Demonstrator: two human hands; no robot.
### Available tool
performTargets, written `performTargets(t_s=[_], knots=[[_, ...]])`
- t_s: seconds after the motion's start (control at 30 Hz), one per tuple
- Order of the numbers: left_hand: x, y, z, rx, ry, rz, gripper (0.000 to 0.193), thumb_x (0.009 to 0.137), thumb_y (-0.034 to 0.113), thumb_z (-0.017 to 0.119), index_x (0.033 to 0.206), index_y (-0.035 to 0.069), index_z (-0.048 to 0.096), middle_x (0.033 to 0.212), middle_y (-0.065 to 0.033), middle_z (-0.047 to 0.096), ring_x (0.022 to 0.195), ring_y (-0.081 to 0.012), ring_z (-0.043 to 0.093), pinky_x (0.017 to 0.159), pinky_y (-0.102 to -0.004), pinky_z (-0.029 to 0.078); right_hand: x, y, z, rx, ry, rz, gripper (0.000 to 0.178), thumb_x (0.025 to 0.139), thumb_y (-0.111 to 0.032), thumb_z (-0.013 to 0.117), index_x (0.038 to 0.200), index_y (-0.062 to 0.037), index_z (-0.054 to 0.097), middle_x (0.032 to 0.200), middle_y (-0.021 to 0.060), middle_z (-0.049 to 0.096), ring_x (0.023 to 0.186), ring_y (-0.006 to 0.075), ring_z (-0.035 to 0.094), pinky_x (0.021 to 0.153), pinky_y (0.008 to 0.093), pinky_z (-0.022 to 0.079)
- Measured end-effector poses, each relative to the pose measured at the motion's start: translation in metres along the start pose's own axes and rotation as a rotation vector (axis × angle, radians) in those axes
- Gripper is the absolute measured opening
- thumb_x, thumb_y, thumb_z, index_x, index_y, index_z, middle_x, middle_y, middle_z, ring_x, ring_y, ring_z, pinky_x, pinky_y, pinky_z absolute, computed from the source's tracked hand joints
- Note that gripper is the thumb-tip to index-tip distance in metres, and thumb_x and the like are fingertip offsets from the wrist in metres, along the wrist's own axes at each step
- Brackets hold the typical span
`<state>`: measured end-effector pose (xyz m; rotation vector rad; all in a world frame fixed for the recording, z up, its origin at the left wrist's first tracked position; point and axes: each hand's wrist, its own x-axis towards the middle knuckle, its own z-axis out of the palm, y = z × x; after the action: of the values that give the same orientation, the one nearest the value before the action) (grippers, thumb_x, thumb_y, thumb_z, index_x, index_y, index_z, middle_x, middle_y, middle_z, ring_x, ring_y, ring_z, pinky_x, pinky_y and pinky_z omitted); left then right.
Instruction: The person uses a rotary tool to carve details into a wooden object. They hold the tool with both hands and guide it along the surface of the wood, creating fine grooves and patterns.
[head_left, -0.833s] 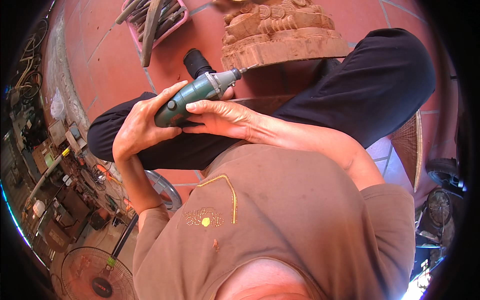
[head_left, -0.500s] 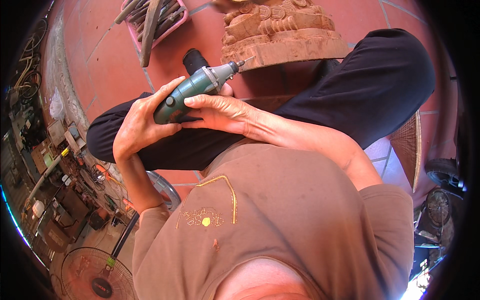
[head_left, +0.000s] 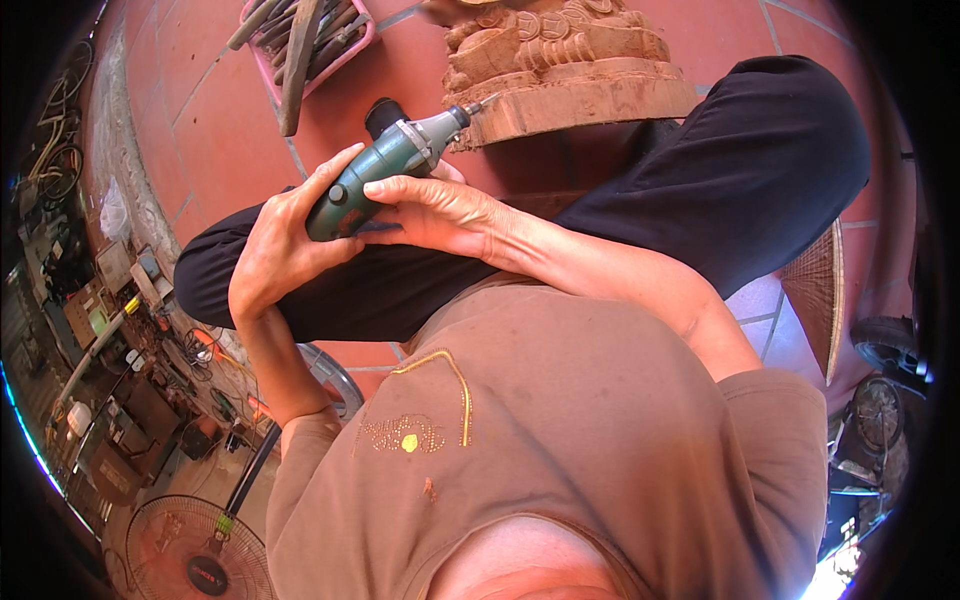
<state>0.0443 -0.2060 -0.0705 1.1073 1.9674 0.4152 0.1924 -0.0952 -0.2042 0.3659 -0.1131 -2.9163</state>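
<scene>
Gripping a green rotary tool (head_left: 377, 178), left of center in the frame: left hand (head_left: 283, 245) wrapped about its rear, thumb opposing the fingers; right hand (head_left: 450, 212) closed on the near side, thumb on top, other fingers partly hidden. Thin bit (head_left: 487, 103) angled up and right, overlapping a carved wooden piece (head_left: 580, 85), upper center; contact cannot be told. Pink basket (head_left: 344, 62) of long tools, upper left. Judged risk: if spinning, a slipping grip could gouge the carving or catch the dark trousers (head_left: 730, 190).

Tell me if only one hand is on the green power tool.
No, the left hand and the right hand both hold the green power tool.
</scene>
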Motion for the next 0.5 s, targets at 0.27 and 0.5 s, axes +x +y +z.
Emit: performTargets(t_s=[0.27, 0.5], knots=[[0.0005, 0.0009, 0.0012, 0.029, 0.014, 0.032, 0.092, 0.066, 0.012, 0.079, 0.154, 0.007, 0.049, 0.106, -0.0255, 0.071, 0.098, -0.0454, 0.071, 0.089, -0.0464, 0.054, -0.0019, 0.0011, 0.002, 0.011, 0.025, -0.009, 0.044, 0.094, -0.004, 0.077, 0.133, -0.0119, 0.06, 0.133, 0.0114, 0.066, 0.13, 0.0306, 0.062, 0.114, 0.0607, 0.047], [-0.005, 0.0085, -0.0052, 0.032, -0.089, -0.109, 0.094, 0.065, 0.006, 0.08, 0.154, 0.006, 0.05, 0.123, -0.0212, 0.071, 0.11, -0.0307, 0.072, 0.102, -0.0393, 0.052, -0.0053, 0.0071, -0.0009, -0.002, -0.02, 0.037, 0.045, 0.092, -0.012, 0.081, 0.133, -0.012, 0.062, 0.136, 0.0094, 0.065, 0.137, 0.0269, 0.055, 0.118, 0.0578, 0.038]])
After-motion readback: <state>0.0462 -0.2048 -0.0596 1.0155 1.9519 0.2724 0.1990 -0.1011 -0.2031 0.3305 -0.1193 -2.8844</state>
